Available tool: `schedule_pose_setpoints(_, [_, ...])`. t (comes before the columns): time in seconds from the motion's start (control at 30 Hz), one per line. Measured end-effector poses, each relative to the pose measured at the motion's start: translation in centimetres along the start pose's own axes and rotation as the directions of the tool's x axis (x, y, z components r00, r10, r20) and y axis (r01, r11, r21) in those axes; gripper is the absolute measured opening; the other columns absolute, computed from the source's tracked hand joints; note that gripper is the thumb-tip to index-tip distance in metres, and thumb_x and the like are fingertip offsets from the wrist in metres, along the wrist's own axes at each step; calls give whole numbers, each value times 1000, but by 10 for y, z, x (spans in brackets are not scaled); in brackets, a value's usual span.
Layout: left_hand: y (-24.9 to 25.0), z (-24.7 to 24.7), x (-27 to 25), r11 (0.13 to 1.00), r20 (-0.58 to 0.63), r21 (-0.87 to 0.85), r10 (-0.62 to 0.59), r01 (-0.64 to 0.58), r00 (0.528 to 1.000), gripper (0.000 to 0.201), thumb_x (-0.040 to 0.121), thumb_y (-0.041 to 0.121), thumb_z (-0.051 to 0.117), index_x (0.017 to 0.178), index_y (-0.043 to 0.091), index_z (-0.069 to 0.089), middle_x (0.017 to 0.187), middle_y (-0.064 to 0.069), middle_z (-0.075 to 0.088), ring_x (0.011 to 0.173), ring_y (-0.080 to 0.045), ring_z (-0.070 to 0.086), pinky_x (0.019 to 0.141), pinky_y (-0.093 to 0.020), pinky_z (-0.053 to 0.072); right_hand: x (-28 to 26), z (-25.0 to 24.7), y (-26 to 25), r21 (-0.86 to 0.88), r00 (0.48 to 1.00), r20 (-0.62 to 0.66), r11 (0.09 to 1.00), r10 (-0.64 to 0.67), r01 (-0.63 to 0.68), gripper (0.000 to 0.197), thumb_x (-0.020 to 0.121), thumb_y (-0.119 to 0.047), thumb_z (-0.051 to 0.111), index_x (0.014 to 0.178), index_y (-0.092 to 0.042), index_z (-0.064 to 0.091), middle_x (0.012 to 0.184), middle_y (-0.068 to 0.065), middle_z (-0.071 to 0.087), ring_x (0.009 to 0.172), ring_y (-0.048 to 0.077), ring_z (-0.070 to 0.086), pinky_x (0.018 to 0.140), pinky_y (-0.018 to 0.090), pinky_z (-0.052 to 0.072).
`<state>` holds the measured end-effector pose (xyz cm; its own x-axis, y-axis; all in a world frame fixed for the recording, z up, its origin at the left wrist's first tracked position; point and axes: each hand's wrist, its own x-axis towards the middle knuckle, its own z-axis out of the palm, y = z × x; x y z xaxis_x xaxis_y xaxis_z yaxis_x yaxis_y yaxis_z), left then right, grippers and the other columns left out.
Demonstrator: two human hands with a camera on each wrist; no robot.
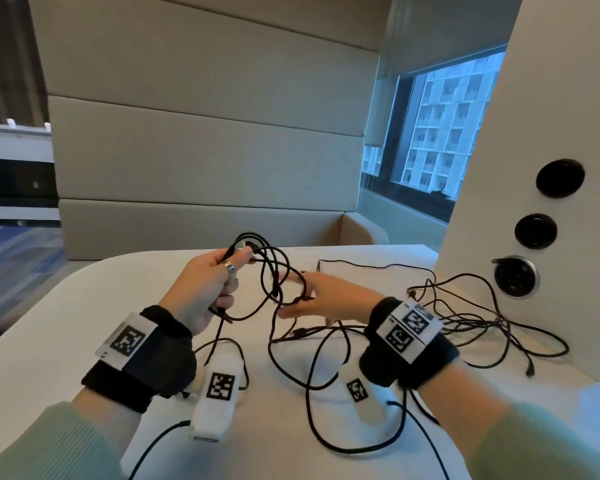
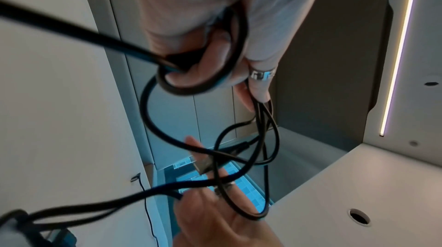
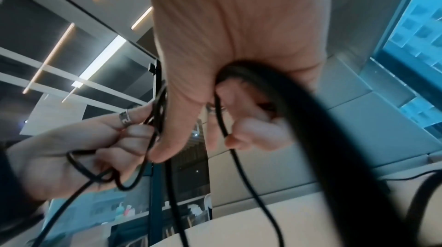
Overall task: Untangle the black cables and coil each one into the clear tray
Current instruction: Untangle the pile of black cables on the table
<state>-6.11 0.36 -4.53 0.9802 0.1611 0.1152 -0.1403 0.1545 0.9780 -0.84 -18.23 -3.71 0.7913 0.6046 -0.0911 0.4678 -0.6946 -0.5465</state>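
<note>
The left hand (image 1: 208, 289), raised above the counter (image 1: 118, 306) at about 10 o'clock from the view's centre, has its grip closed on a bunch of black cables (image 1: 274, 271): thumb and forefinger pinch several strands at the top, and the lower fingers curl round another loop. A ring (image 1: 230, 268) sits on one of its fingers. In the left wrist view the loops hang from the fingers (image 2: 256, 88) and cross in a knot below.

The right hand (image 1: 326, 297) lies at 3 o'clock from the left, palm turned inward, reaching into the hanging loops. In the right wrist view its thumb (image 3: 177, 128) is straight while the curled fingers (image 3: 251, 134) hold one strand, so this grip is closed on a cable.

More cable slack sprawls over the counter, from 6 o'clock below the hands out to 3 o'clock by a white panel (image 1: 534, 168) with round sockets (image 1: 516, 276). Both wrists carry black straps with printed markers (image 1: 127, 341). No tray shows in any view.
</note>
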Motion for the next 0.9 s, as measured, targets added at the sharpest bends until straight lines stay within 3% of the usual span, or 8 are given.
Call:
schedule_pose_setpoints(0.1, [3, 1, -1, 999, 0, -36, 12, -12, 1000, 22, 94, 23, 52, 73, 16, 54, 49, 10, 24, 38, -3, 20, 33, -14, 19, 0, 7, -3, 33, 987, 140, 996, -82, 78, 21, 90, -43, 57, 106, -32, 65, 92, -23, 63, 73, 0, 51, 57, 16, 43])
schedule_pose_setpoints(0.17, [4, -3, 0, 998, -46, -56, 19, -21, 999, 20, 94, 22, 51, 76, 15, 55, 48, 10, 24, 37, -3, 20, 33, -15, 18, -4, 5, 4, 12, 988, 138, 998, -67, 66, 22, 95, -40, 47, 82, -31, 61, 61, -19, 55, 56, 2, 44, 57, 18, 42])
schedule_pose_setpoints(0.23, [6, -11, 2, 997, -112, -76, 24, -32, 993, 18, 95, 22, 51, 80, 15, 58, 47, 10, 24, 36, -3, 21, 33, -15, 18, -8, -6, 17, -58, 999, 45, 998, -3, 5, 29, 99, -38, 39, 75, -28, 52, 61, -10, 45, 55, 8, 41, 53, 17, 42])
schedule_pose_setpoints(0.33, [7, -19, 5, 993, -168, -112, 14, -34, 986, 19, 96, 25, 49, 84, 14, 60, 43, 12, 25, 35, -3, 20, 33, -14, 17, -13, -37, 58, -270, 977, -164, 946, 137, -178, 29, 102, -33, 33, 97, -17, 57, 83, -4, 55, 72, 9, 50, 60, 8, 42])
schedule_pose_setpoints(0.53, [6, -20, 7, 992, -133, -122, -1, -16, 991, 25, 97, 30, 45, 93, 13, 62, 44, 13, 23, 36, -4, 18, 33, -14, 15, -30, -73, 135, -532, 783, -355, 579, 511, -618, 38, 99, -38, 34, 118, -12, 54, 124, 9, 57, 111, 24, 55, 90, 34, 41])
schedule_pose_setpoints(0.63, [7, -17, 5, 995, -77, -101, 6, -14, 997, 28, 98, 32, 42, 96, 15, 65, 48, 11, 21, 40, -5, 17, 34, -15, 14, -32, -75, 124, -482, 718, -521, 535, 461, -694, 52, 96, -50, 34, 138, -19, 38, 139, 9, 41, 121, 28, 48, 95, 41, 42])
schedule_pose_setpoints(0.77, [10, -7, 0, 1000, 57, -4, 25, -25, 998, 28, 99, 31, 40, 99, 18, 66, 50, 7, 30, 44, -7, 21, 38, -17, 16, -22, -60, 58, -213, 867, -494, 958, 65, -193, 45, 95, -43, 44, 134, -21, 46, 131, 4, 51, 112, 15, 52, 95, 32, 43])
schedule_pose_setpoints(0.9, [15, 1, -9, 993, 156, 103, 41, -57, 987, 27, 98, 29, 43, 101, 22, 69, 56, 4, 42, 47, -8, 31, 44, -19, 25, -17, -34, -21, 200, 936, -309, 951, -169, 237, 37, 98, -39, 39, 131, -25, 50, 125, -2, 57, 110, 9, 54, 91, 30, 49])
